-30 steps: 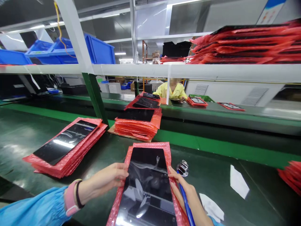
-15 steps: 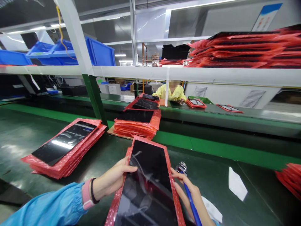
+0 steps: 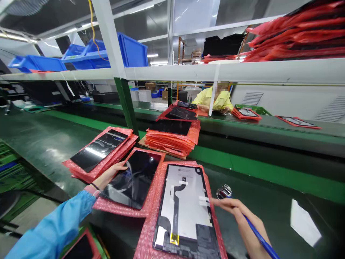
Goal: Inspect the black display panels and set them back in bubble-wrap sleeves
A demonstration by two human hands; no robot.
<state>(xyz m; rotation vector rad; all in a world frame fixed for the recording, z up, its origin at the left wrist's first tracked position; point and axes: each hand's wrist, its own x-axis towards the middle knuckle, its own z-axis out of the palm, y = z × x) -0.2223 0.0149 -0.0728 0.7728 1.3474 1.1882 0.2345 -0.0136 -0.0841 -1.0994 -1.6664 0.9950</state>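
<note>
My left hand (image 3: 110, 175) grips the left edge of a black glossy panel in a red bubble bag (image 3: 134, 176), held tilted to the left between two stacks. In front of me lies another panel (image 3: 185, 208) on a red bubble bag, its grey back side up with a black flex strip and a yellow tab. My right hand (image 3: 237, 212) rests by that panel's right edge, fingers closed round a blue pen (image 3: 258, 235), fingertip touching the bag.
A stack of bagged panels (image 3: 99, 151) lies at the left, a second stack (image 3: 172, 138) behind. A small metal object (image 3: 224, 191) and white papers (image 3: 306, 223) lie at the right. Blue bins (image 3: 129, 52) and red bags (image 3: 296, 34) fill the shelf. A person in yellow (image 3: 215, 100) sits opposite.
My left hand has lifted the top black panel off and swung it to the left. The panel beneath now shows, back side up. My right hand stayed at its edge.
</note>
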